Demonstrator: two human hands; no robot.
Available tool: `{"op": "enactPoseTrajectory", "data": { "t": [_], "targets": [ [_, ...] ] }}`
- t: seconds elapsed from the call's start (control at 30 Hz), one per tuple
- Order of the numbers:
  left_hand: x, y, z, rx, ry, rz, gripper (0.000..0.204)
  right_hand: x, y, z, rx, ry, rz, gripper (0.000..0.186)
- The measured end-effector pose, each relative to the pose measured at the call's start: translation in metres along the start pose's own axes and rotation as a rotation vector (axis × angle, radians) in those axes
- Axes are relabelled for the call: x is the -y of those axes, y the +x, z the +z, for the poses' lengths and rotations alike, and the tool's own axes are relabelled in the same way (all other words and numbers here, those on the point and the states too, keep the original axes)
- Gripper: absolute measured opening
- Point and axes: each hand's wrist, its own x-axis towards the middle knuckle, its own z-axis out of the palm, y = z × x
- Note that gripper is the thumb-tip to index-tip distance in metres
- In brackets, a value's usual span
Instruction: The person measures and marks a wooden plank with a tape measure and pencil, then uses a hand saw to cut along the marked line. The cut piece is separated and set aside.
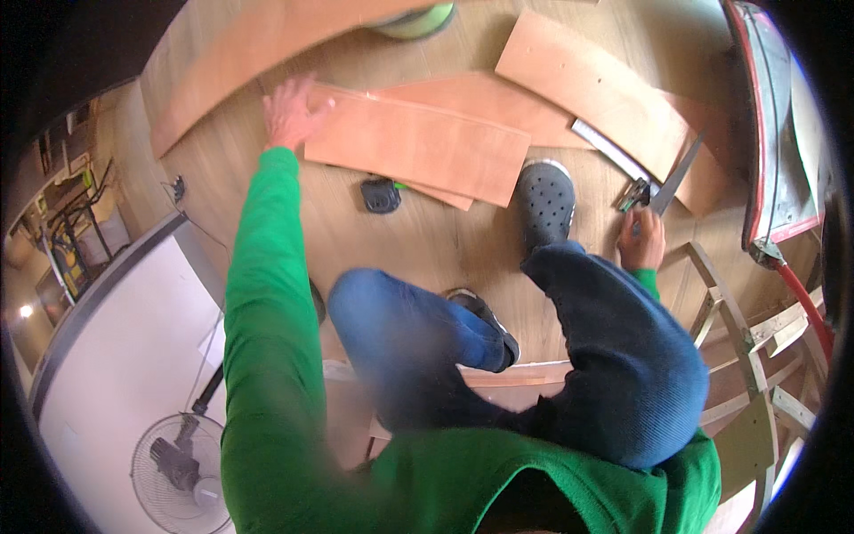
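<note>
My left hand [294, 114] is stretched out far to the left, fingers spread, at the left end of a reddish-brown wooden board [418, 147]. Whether the fingertips press on the board or only hover there is hard to see. Low on the right, my right hand [641, 238] is closed around the handle of what looks like a handsaw [680, 173], its dark tapering blade pointing away from me. Just beside that hand lies a metal square or ruler [614, 153], partly under another board [592, 84]. A small black tool [633, 194] with metal parts touches its near end.
A black tape measure [381, 196] lies below the boards. My grey clog [545, 200] stands by the board's right end. A long curved panel [240, 67] spans the far left. A wooden frame [752, 356] and a red-edged panel [761, 133] stand right; a fan [178, 472] is lower left.
</note>
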Motion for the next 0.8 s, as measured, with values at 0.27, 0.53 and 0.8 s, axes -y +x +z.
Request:
{"op": "enactPoseTrajectory", "data": {
  "t": [0.27,0.53,0.8],
  "targets": [
    [0.058,-0.064,0.090,0.139,-1.019,-0.540,0.062,0.164,0.080,0.076,0.248,0.232,-0.474,0.047],
    [0.063,-0.096,0.126,0.114,-0.767,-0.521,0.063,0.188,0.072,0.091,0.382,0.533,-0.212,0.045],
    [0.057,-0.116,0.121,0.170,-0.704,-0.496,0.062,0.171,0.067,0.109,0.452,0.581,-0.157,0.043]
  ]
}}
